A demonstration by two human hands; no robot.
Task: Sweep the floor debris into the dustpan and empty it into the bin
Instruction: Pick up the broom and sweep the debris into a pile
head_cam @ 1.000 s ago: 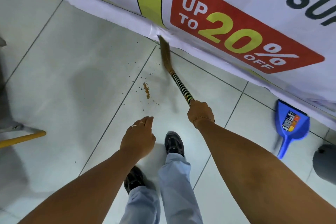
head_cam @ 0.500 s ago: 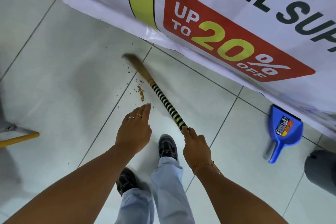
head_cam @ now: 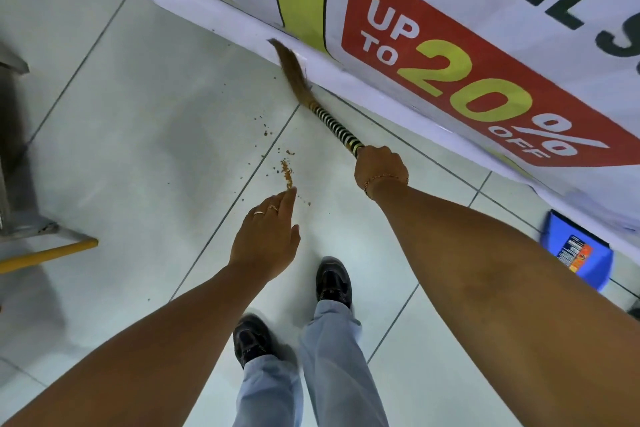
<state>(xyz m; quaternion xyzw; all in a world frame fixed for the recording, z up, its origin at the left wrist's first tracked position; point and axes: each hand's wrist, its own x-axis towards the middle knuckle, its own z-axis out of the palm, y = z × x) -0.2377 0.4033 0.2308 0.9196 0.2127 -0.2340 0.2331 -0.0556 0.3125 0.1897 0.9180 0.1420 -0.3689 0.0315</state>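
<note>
My right hand (head_cam: 381, 168) grips the black-and-yellow striped handle of a short straw broom (head_cam: 298, 74). Its bristles reach up against the lower edge of the white sale banner (head_cam: 450, 55). A small pile of brown crumbs (head_cam: 286, 174) lies on the pale tiled floor, with scattered specks (head_cam: 266, 132) above it along a grout line. My left hand (head_cam: 266, 236) hovers empty just below the pile, fingers loosely extended. A blue dustpan (head_cam: 576, 253) lies on the floor at the right, partly hidden behind my right forearm. No bin shows.
A metal frame with a yellow bar (head_cam: 52, 253) stands at the left edge. My two dark shoes (head_cam: 334, 279) and light trouser legs occupy the lower middle. The banner runs diagonally across the top right, close to the broom.
The broom has swung from the left, over the crumbs, back up to the banner's edge, with my right hand moving up and right. My left hand stays near the pile.
</note>
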